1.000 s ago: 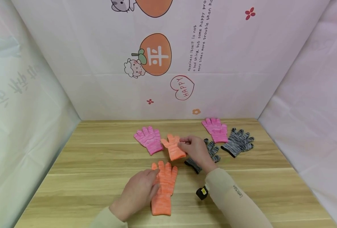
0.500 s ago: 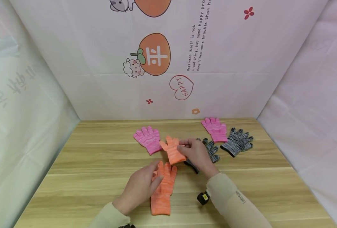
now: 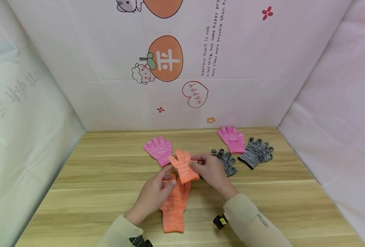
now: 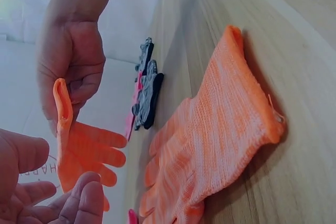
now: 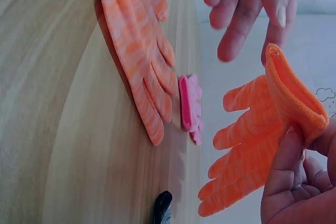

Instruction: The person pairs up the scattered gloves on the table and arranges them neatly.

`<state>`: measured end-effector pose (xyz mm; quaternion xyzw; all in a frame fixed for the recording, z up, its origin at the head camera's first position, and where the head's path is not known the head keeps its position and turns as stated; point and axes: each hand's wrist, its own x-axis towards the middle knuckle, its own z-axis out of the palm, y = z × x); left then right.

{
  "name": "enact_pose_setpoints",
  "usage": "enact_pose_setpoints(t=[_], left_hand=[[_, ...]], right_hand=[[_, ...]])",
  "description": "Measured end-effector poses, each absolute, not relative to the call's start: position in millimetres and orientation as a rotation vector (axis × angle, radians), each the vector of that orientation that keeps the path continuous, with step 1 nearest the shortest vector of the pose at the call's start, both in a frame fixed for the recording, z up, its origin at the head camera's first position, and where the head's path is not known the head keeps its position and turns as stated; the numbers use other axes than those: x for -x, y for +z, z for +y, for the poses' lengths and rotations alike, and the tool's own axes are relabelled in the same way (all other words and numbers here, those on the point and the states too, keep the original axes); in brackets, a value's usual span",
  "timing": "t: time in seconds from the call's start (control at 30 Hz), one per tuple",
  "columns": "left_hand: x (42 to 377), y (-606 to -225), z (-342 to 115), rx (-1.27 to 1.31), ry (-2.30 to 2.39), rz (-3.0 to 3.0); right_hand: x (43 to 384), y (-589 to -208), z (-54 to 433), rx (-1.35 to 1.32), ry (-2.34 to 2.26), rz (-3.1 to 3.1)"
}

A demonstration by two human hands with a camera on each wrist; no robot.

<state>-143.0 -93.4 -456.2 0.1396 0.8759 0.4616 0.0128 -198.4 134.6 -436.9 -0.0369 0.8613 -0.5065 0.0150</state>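
My right hand pinches an orange knit glove by its side near the cuff, lifted off the table; the right wrist view shows thumb and fingers on the cuff edge. My left hand hovers beside that glove with relaxed fingers, a small gap between them in the right wrist view. Below lies a second orange glove, flat on the table with its cuff toward me. In the head view, the left hand and the lifted glove cover part of its fingers.
One pink glove lies behind on the left, another pink glove at the back right. Two grey-black gloves lie on the right, the nearer one partly behind my right hand. A printed cloth wall rises behind the wooden table.
My right hand has brought the held orange glove nearer to me and slightly left, over the lying one's fingertips. My left hand has risen from the lying glove toward the held one.
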Motion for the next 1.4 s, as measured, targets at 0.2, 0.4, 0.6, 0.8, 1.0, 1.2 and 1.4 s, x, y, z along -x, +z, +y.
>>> enact_pose_setpoints(t=[0.2, 0.4, 0.6, 0.8, 1.0, 1.2, 1.4], left_hand=[[145.5, -457.6, -91.0, -0.368, 1.499, 2.705], [145.3, -457.6, -92.1, -0.338, 1.539, 2.67], [145.3, -455.2, -93.7, -0.307, 1.578, 2.648], [143.8, -453.5, -94.8, -0.243, 1.687, 2.609], [141.3, -453.5, -95.8, -0.193, 1.762, 2.56], [138.4, -454.2, -98.3, -0.159, 1.764, 2.529], [134.5, -455.3, -99.7, -0.167, 1.744, 2.551]], right_hand=[[189.2, -434.3, 131.6, 0.178, -1.642, 2.627], [183.9, -435.5, 126.8, 0.149, -1.675, 2.58], [177.8, -434.4, 122.4, 0.169, -1.683, 2.577], [169.6, -433.2, 118.3, 0.197, -1.668, 2.592], [162.2, -433.9, 114.9, 0.213, -1.676, 2.599], [155.1, -436.9, 112.9, 0.244, -1.697, 2.567], [148.1, -439.1, 111.6, 0.289, -1.656, 2.57]])
